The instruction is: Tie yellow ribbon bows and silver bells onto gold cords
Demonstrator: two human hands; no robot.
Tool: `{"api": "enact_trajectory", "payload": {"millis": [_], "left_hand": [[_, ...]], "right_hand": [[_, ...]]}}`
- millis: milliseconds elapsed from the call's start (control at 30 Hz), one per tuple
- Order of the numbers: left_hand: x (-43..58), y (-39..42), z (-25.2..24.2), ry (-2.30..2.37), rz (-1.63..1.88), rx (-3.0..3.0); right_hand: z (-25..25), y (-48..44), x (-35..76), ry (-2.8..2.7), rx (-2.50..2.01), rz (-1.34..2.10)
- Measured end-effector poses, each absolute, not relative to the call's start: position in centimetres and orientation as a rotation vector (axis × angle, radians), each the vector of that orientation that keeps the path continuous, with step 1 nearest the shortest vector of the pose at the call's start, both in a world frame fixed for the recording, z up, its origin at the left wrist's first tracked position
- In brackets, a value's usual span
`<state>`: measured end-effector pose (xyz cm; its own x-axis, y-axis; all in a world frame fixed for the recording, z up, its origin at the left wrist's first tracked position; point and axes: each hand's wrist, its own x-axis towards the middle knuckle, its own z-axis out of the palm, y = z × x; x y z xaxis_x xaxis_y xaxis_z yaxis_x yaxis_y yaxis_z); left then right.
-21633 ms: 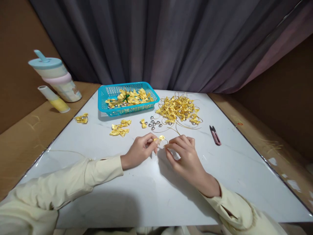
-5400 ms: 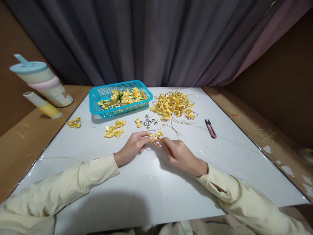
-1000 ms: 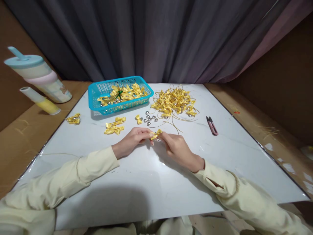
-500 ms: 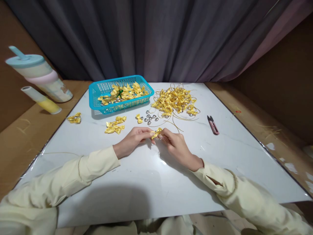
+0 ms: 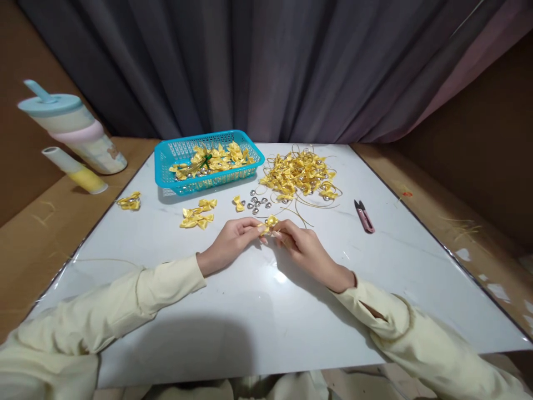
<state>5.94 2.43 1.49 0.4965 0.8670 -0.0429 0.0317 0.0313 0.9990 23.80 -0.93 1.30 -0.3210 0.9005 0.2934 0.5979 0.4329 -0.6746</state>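
Note:
Between my two hands, over the middle of the table, is a yellow ribbon bow point(image 5: 272, 220). My left hand point(image 5: 232, 240) pinches its left side between thumb and fingers. From the right, my right hand point(image 5: 306, 247) has its fingertips pinched on the same bow; the fingers partly hide it. Just beyond the hands lie several small silver bells or beads point(image 5: 257, 205) and a single yellow bow point(image 5: 238, 204). A small group of yellow bows point(image 5: 197, 215) rests to the left. Behind my right hand is a heap of yellow bows with gold cords and silver pieces point(image 5: 297, 175).
A blue plastic basket point(image 5: 157, 165) holding yellow bows stands at the back left. Pink-handled thread snips point(image 5: 365, 216) lie on the right. More bows point(image 5: 130, 201) sit near the left edge. A tumbler point(image 5: 79, 133) and a yellow-white tube point(image 5: 77, 172) stand beyond that edge.
The bow has turned a little between my fingertips, and my right fingers have shifted slightly down along it. The whole view has moved slightly; other things stay in place.

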Motion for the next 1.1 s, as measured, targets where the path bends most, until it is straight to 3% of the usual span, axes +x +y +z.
{"api": "enact_trajectory", "payload": {"millis": [367, 1100], "left_hand": [[5.6, 1.7, 1.0, 0.960, 0.818, 1.708], [5.6, 1.8, 0.7, 0.939, 0.821, 1.783]], "right_hand": [[0.7, -1.3, 23.6, -2.123, -1.202, 0.473], [0.4, -1.6, 23.3, -2.141, -1.211, 0.442]]}}
